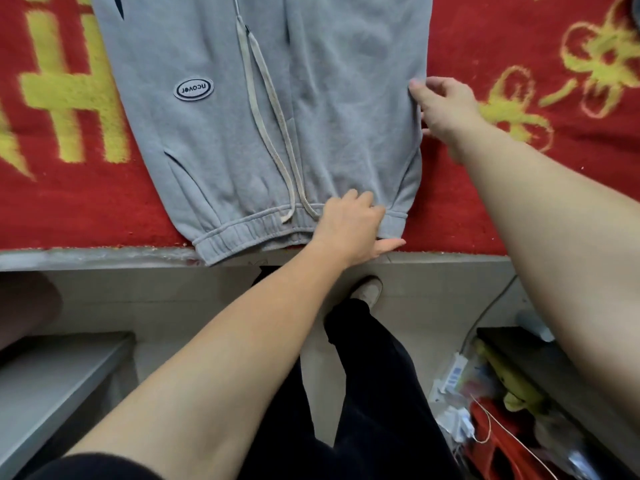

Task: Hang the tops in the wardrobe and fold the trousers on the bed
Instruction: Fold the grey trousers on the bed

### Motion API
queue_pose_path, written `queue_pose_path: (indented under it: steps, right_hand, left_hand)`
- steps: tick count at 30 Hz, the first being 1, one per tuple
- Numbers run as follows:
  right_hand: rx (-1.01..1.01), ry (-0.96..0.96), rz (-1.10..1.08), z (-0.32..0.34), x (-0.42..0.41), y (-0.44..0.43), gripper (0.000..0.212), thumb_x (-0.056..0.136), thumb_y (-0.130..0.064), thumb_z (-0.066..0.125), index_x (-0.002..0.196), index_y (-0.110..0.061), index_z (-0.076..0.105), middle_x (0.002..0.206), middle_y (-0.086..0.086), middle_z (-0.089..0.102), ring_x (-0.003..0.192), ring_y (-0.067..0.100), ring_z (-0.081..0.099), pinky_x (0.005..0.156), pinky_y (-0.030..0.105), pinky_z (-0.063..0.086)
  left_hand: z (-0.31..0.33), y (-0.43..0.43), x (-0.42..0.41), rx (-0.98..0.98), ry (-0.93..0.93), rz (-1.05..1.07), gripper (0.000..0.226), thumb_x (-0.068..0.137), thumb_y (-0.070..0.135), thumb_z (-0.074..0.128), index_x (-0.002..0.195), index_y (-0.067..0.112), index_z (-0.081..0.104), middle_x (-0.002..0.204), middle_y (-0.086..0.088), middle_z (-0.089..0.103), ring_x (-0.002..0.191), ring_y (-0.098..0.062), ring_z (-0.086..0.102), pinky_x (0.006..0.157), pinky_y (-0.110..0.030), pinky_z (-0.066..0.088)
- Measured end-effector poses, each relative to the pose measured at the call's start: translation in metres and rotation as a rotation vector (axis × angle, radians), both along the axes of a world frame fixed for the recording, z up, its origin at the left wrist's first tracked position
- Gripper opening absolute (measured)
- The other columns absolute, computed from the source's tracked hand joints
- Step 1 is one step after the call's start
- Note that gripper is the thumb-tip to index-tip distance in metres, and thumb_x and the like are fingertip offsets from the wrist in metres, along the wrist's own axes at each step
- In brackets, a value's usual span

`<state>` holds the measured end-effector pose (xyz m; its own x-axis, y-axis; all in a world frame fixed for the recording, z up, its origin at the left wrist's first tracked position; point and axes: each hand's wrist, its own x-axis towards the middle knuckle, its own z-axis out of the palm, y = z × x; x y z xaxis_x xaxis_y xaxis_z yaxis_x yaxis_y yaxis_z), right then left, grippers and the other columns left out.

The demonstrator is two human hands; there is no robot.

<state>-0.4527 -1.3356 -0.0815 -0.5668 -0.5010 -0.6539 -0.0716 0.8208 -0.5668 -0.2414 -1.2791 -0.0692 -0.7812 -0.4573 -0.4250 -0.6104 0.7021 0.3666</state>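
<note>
Grey sweat trousers (221, 140) lie flat on the bed, waistband toward me at the bed's near edge, with a pale drawstring (266, 129) running down the middle and an oval logo patch (193, 89) on the left. My left hand (349, 226) grips the waistband right of the drawstring, fingers curled on top and thumb underneath. My right hand (443, 105) pinches the trousers' right side edge, with the thumb on the fabric. The legs run out of view at the top.
A red blanket (519, 188) with yellow characters covers the bed. The bed's pale frame edge (104, 256) runs across below it. My dark trouser legs and a shoe (369, 291) stand on the floor. Cluttered packets and a red item (485, 420) lie at lower right, a grey shelf (52, 382) at lower left.
</note>
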Motion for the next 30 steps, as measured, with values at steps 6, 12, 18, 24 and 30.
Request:
queue_pose_path:
  steps: [6,12,18,24,30]
  right_hand:
    - [-0.039,-0.021,0.003,0.006,-0.005,0.006,0.015,0.097,-0.024,0.061,0.108,-0.021,0.069,0.108,-0.004,0.070,0.104,0.013,0.068,0.094,0.038,0.056]
    - [-0.035,-0.128,-0.131,0.046,0.008,-0.017,0.007,0.082,-0.016,0.062,0.078,-0.021,0.064,0.080,-0.007,0.065,0.072,0.010,0.064,0.058,0.023,0.052]
    - [-0.189,-0.187,0.094,0.086,0.103,-0.091,0.014,0.085,-0.006,0.052,0.090,-0.019,0.052,0.068,-0.002,0.050,0.044,0.007,0.040,0.041,0.019,0.033]
    - [-0.321,-0.212,0.386,0.078,0.233,-0.157,0.028,0.092,-0.011,0.047,0.118,-0.015,0.055,0.088,-0.008,0.057,0.065,0.002,0.045,0.056,0.015,0.034]
    - [-0.034,-0.139,0.875,0.009,0.283,-0.143,0.060,0.102,-0.034,0.044,0.155,-0.014,0.024,0.145,0.011,0.050,0.131,0.028,0.048,0.111,0.032,0.035]
  left_hand:
    - [-0.011,0.004,-0.039,0.078,-0.163,0.235,0.051,0.077,0.051,0.070,0.111,0.015,0.057,0.110,-0.006,0.063,0.104,-0.026,0.058,0.069,-0.034,0.038]
    - [0.013,-0.024,0.013,0.400,0.084,0.694,0.031,0.071,0.041,0.059,0.061,0.017,0.042,0.059,0.004,0.048,0.068,-0.026,0.051,0.051,-0.030,0.027]
    - [0.039,-0.061,0.117,0.487,0.208,1.153,0.037,0.058,0.037,0.058,0.064,0.002,0.050,0.060,-0.006,0.044,0.061,-0.019,0.046,0.060,-0.044,0.048]
    - [0.030,-0.069,0.204,0.453,0.203,1.436,0.027,0.057,0.028,0.060,0.062,0.003,0.052,0.064,-0.005,0.044,0.063,-0.017,0.041,0.055,-0.045,0.044]
    - [-0.010,-0.045,0.239,0.674,0.070,1.547,0.031,0.076,0.024,0.066,0.094,-0.001,0.068,0.074,-0.007,0.063,0.069,-0.018,0.058,0.063,-0.031,0.045]
